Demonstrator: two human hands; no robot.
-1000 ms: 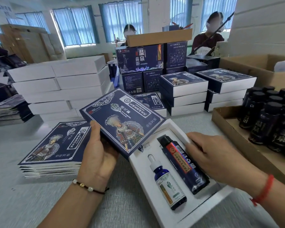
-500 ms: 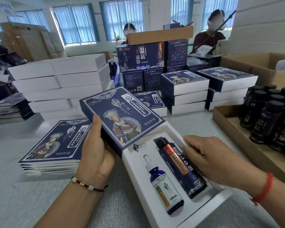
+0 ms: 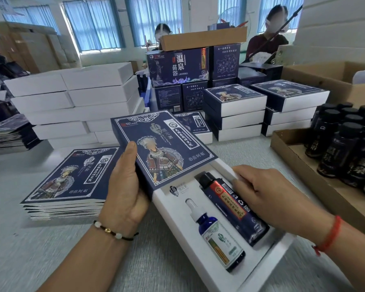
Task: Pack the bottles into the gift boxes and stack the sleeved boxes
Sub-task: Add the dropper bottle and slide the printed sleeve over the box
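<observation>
At the near edge of the grey desk (image 3: 51, 249), you have the white card gift box tray (image 3: 268, 258) lying open, its far end already entered into the navy printed card sleeve (image 3: 156, 144). By my reading you are at the sleeving step: both bottles are seated, and the next move calls for sliding the sleeve squarely toward you along the tray, or pushing the tray in, without catching the card edge. Your left hand (image 3: 126, 192) grips the sleeve by its left side, thumb up across the printed face, fingers curled underneath. Your right hand (image 3: 268, 194) rests over the tray's right wall beside the tall dark-blue bottle with the red label (image 3: 230, 205), fingers gently bent; I cannot tell whether they pinch the wall or only steady it. The smaller blue dropper bottle with the white cap (image 3: 215, 232) lies in the left recess. Finished sleeved boxes (image 3: 236, 106) stand stacked toward the far edge, flat spare sleeves (image 3: 65, 182) are piled at your left, and dark capped bottles (image 3: 346, 148) wait in the brown cardboard tray (image 3: 303, 165) at your right.
</observation>
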